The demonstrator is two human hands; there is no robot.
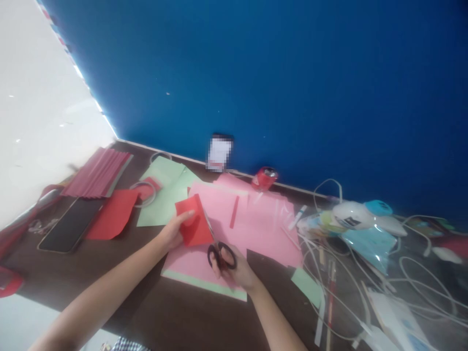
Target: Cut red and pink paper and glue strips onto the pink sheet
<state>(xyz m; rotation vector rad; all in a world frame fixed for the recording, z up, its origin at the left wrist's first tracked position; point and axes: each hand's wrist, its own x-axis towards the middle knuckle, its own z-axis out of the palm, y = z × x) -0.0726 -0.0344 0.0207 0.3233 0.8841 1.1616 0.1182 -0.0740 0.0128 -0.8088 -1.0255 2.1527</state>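
Note:
My left hand (176,231) is closed on a piece of red paper (197,233), its thumb lying flat on the front. Black-handled scissors (222,255) sit in my right hand (237,269), with fingers through the handle loops. The scissor blades run along the right edge of the red paper; blur hides whether they are cutting into it. Beneath both hands lie pink paper sheets (270,222), with a narrow red paper strip (234,212) on top. A green sheet (157,209) spreads out behind my left hand.
At left are a pleated pink paper stack (95,173), a black phone (70,226), another red sheet (115,214) and a tape roll (143,194). White cables (354,312) and plastic packets (369,243) crowd the right. A blue wall (270,87) borders the dark table (146,297).

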